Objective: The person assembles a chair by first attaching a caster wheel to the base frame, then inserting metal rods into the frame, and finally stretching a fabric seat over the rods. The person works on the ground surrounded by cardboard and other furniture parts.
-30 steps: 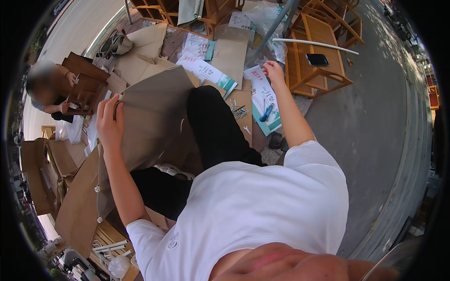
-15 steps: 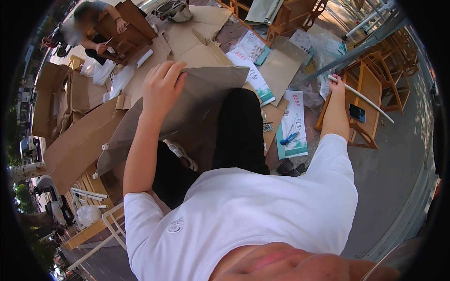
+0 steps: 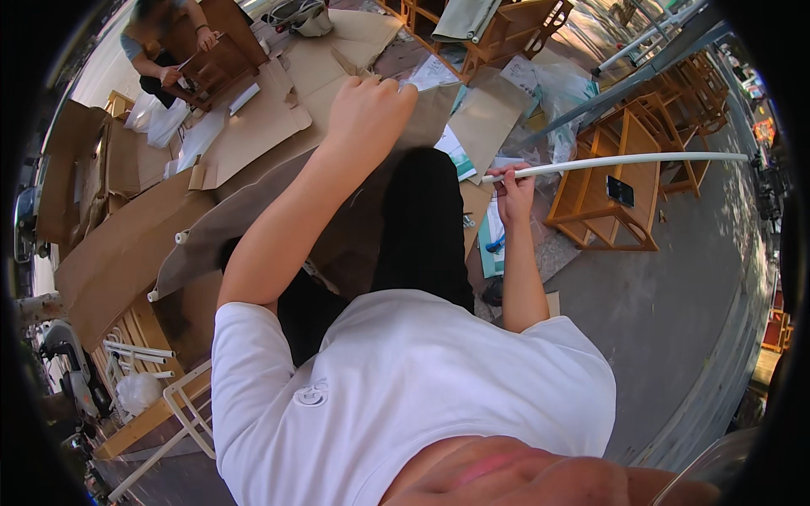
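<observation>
My left hand [image 3: 371, 114] is closed on the upper edge of a grey-brown fabric sheet [image 3: 354, 215], which drapes across my lap. White tube ends [image 3: 181, 238] stick out at the sheet's left side. In my right hand [image 3: 513, 192], fingers pinch one end of a long white tube [image 3: 633, 160]. That tube reaches far to the right, its held end close to the sheet's right edge. Part of the sheet is hidden behind my left forearm and my right knee.
Wooden furniture frames [image 3: 603, 211] stand at right, one carrying a phone [image 3: 620, 191]. A blue-handled tool [image 3: 495, 244] lies on printed cardboard beside my right forearm. Flattened cardboard [image 3: 126, 244] spreads left. At far left, another person [image 3: 160, 51] handles a brown wooden piece. White tubes [image 3: 139, 350] lie lower left.
My right hand has come inward from the far right with the white tube, which now lies nearly level. My left hand has shifted right and slightly farther away, with its fingers more curled.
</observation>
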Tool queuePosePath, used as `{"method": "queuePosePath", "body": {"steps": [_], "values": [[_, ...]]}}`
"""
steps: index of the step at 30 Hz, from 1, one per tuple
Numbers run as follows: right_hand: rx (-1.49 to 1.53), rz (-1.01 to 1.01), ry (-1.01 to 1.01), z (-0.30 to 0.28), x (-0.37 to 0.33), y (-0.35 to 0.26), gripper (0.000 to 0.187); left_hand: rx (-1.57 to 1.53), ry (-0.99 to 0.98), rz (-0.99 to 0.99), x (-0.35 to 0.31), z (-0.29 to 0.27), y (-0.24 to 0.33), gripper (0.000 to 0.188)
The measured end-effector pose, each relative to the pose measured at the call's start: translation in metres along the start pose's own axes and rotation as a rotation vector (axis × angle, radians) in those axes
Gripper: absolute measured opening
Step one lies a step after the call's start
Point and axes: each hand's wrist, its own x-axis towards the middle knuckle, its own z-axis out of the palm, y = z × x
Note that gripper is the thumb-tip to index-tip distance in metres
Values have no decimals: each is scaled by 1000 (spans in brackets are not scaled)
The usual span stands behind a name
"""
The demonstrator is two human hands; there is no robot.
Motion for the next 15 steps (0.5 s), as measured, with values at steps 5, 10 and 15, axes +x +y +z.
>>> {"method": "queuePosePath", "body": {"steps": [5,10,15], "values": [[-123,-48,-177,83,-8,-8,17,-143,-130,-45,20,8,5,18],[-299,-155,-312,131,17,-28,13,-265,-96,-87,31,27,12,13],[-589,-202,-112,191,27,-54,19,-409,-9,-124,25,34,13,16]]}}
